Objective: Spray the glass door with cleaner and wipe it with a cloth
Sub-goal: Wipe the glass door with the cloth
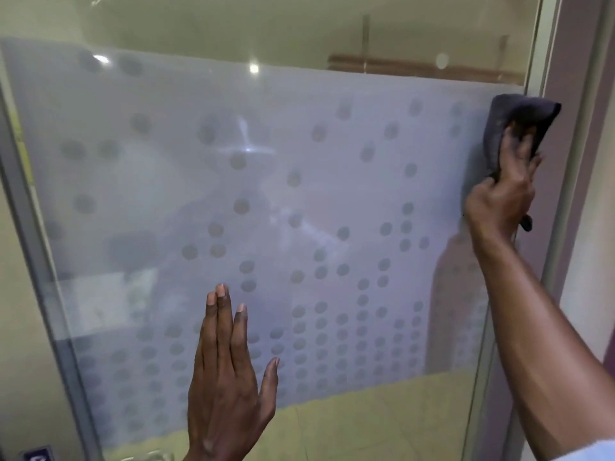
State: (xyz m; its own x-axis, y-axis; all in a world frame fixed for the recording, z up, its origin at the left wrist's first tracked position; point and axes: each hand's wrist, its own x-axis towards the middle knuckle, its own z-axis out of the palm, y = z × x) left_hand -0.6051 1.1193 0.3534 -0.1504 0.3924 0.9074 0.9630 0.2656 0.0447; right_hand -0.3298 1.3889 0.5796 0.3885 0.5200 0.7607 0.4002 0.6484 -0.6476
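Observation:
The glass door [299,194] fills the view, with a wide frosted band covered in grey dots. My right hand [499,197] grips a dark grey cloth [519,121] and presses it against the glass at the band's upper right corner, close to the door's right edge. My left hand [229,377] lies flat on the lower middle of the glass, fingers straight and held close together, holding nothing. No spray bottle is in view.
A grey metal frame [30,247] runs down the left side of the door. A mauve door frame [572,128] stands right beside the cloth. Clear glass above and below the frosted band shows a room with a tiled floor [366,420].

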